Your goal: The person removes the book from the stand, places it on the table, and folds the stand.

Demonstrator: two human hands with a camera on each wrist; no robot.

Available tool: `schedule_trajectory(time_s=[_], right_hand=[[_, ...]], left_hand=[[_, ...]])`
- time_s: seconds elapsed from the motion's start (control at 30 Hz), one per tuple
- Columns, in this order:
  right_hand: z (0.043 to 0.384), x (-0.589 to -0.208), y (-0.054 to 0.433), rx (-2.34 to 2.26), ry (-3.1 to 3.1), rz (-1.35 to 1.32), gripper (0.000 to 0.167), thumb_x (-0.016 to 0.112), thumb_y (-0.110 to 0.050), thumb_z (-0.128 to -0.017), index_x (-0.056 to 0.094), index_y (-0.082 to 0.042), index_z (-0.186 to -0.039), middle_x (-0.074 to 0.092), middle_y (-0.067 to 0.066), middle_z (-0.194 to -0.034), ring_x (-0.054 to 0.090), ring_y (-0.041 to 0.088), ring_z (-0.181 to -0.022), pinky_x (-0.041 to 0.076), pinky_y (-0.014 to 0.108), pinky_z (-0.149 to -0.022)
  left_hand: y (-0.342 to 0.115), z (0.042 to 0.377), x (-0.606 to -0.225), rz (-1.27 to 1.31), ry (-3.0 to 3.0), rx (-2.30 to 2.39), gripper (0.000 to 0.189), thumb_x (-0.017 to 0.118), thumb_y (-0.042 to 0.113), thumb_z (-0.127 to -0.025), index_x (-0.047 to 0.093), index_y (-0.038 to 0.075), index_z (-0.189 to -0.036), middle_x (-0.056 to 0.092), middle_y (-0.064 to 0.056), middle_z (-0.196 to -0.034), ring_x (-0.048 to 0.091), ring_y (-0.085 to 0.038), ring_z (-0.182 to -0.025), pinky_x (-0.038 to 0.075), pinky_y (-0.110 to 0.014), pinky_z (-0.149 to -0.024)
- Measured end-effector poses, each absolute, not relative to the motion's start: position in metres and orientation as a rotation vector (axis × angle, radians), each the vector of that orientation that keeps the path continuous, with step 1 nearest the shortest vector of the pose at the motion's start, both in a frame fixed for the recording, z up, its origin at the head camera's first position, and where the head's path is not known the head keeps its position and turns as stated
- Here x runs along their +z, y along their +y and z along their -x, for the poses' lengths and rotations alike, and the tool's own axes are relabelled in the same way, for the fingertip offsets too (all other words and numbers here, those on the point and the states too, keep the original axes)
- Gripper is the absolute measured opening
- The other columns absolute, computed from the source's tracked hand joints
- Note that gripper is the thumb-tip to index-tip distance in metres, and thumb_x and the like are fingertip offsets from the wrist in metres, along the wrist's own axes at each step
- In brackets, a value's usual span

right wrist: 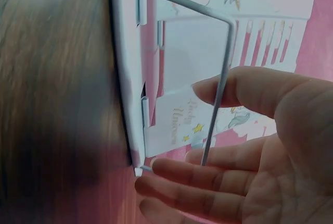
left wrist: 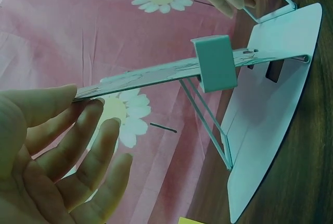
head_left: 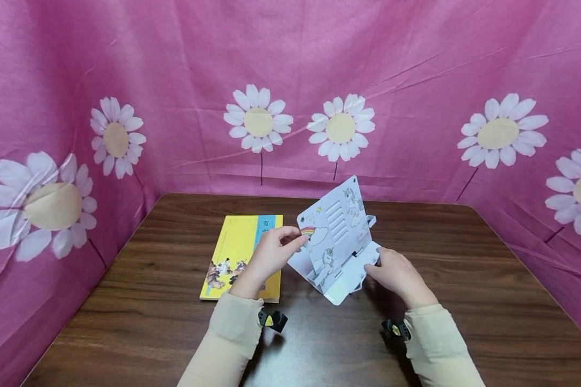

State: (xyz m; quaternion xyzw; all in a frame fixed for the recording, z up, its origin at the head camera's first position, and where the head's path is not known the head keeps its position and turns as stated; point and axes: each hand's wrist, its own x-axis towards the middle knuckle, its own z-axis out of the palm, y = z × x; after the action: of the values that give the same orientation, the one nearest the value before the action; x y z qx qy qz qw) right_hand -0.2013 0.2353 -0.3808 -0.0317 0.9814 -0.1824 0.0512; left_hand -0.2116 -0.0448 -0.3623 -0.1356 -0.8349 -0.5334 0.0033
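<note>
A white book stand printed with unicorns stands partly unfolded, its slotted back panel tilted up from the base plate. My left hand pinches the panel's upper left edge between thumb and index finger; the other fingers spread loosely beneath it in the left wrist view. At the base's near right side is my right hand, thumb and fingers around the bent wire loop. Behind the panel, thin support wires slant down to the base. A small white bracket sits on the panel's side edge.
Just left of the stand, a yellow book with a blue strip lies flat, partly covered by my left hand and forearm. Both lie on a dark wooden table. A pink cloth with daisies hangs behind and along both sides.
</note>
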Motion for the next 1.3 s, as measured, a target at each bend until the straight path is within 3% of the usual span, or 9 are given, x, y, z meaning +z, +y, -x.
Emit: schedule_trajectory(time_s=[0.1,0.33,0.6,0.9,1.13,1.2,1.3], right_hand=[[0.203,-0.382,0.237,-0.549,2.988,0.102,0.057,0.059,-0.027,-0.089,0.053,0.016,-0.126,0.059,0.033,-0.122,0.056,0.046,-0.111,0.045,0.057,-0.096],[0.206,-0.387,0.240,-0.606,2.990,0.127,0.063,0.056,-0.023,-0.091,0.043,0.019,-0.136,0.050,0.037,-0.135,0.049,0.050,-0.124,0.039,0.061,-0.105],[0.208,-0.390,0.243,-0.644,2.980,0.126,0.063,0.051,-0.017,-0.093,0.034,0.018,-0.143,0.047,0.037,-0.137,0.047,0.049,-0.125,0.037,0.061,-0.107],[0.212,-0.395,0.246,-0.685,3.006,0.121,0.061,0.046,-0.014,-0.093,0.034,0.015,-0.145,0.042,0.037,-0.142,0.044,0.050,-0.130,0.035,0.062,-0.108],[0.210,-0.390,0.243,-0.582,2.966,0.037,0.072,0.052,-0.025,-0.096,0.025,0.022,-0.144,0.030,0.043,-0.148,0.032,0.055,-0.137,0.030,0.064,-0.112],[0.208,-0.388,0.242,-0.537,2.947,0.030,0.071,0.054,-0.028,-0.096,0.031,0.021,-0.142,0.037,0.042,-0.143,0.039,0.054,-0.133,0.035,0.064,-0.107],[0.203,-0.384,0.239,-0.497,2.912,0.037,0.056,0.058,-0.029,-0.092,0.052,0.011,-0.130,0.056,0.035,-0.125,0.057,0.045,-0.109,0.048,0.060,-0.089]], left_hand=[[-0.044,0.211,-0.361,0.425,-2.611,-1.681,0.023,0.067,0.031,-0.095,0.074,0.011,-0.104,0.070,-0.004,-0.089,0.059,-0.013,-0.078,0.048,-0.026,-0.067],[-0.043,0.207,-0.357,0.440,-2.598,-1.720,0.022,0.068,0.033,-0.094,0.076,0.015,-0.103,0.073,-0.005,-0.093,0.059,-0.014,-0.081,0.049,-0.029,-0.071],[-0.040,0.201,-0.352,0.504,-2.535,-1.739,0.022,0.069,0.031,-0.094,0.076,0.016,-0.108,0.074,-0.002,-0.092,0.063,-0.025,-0.085,0.049,-0.028,-0.067],[-0.038,0.198,-0.348,0.527,-2.512,-1.747,0.026,0.068,0.030,-0.094,0.075,0.014,-0.113,0.074,-0.002,-0.090,0.064,-0.022,-0.084,0.052,-0.029,-0.070],[-0.038,0.197,-0.348,0.499,-2.479,-1.751,0.029,0.067,0.029,-0.094,0.073,0.011,-0.117,0.074,-0.009,-0.089,0.065,-0.015,-0.078,0.051,-0.028,-0.066],[-0.037,0.197,-0.348,0.493,-2.465,-1.760,0.030,0.066,0.029,-0.095,0.072,0.010,-0.118,0.074,-0.011,-0.089,0.067,-0.020,-0.078,0.051,-0.028,-0.066],[-0.036,0.198,-0.348,0.478,-2.451,-1.766,0.030,0.065,0.029,-0.096,0.072,0.011,-0.119,0.074,-0.011,-0.090,0.069,-0.026,-0.080,0.050,-0.027,-0.065]])
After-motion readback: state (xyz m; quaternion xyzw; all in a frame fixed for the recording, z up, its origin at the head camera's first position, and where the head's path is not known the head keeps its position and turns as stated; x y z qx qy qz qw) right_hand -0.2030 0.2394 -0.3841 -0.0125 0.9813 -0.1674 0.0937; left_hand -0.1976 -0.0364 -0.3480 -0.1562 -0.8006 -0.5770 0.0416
